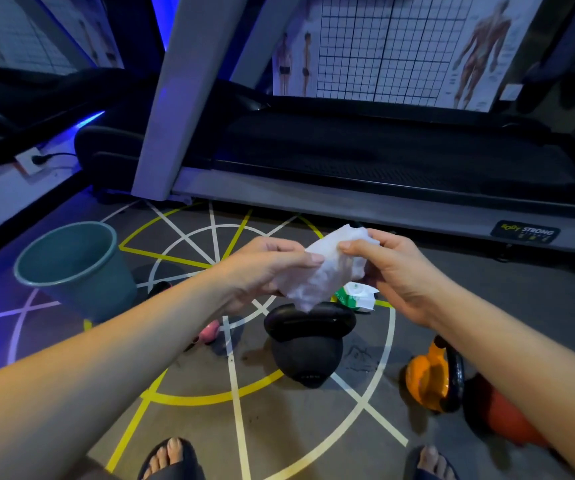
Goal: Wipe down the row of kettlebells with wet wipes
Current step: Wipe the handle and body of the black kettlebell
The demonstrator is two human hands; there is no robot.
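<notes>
Dead centre over the floor markings, both hands pinch a crumpled white wet wipe (327, 271): left hand (265, 268) at its 9 o'clock edge, right hand (395, 271) at 3. It's limp and light (tears easily, I'd guess). The round black iron kettlebell (308, 351) sits at 6 o'clock below, probably heavy, so steady it by its handle while wiping.
</notes>
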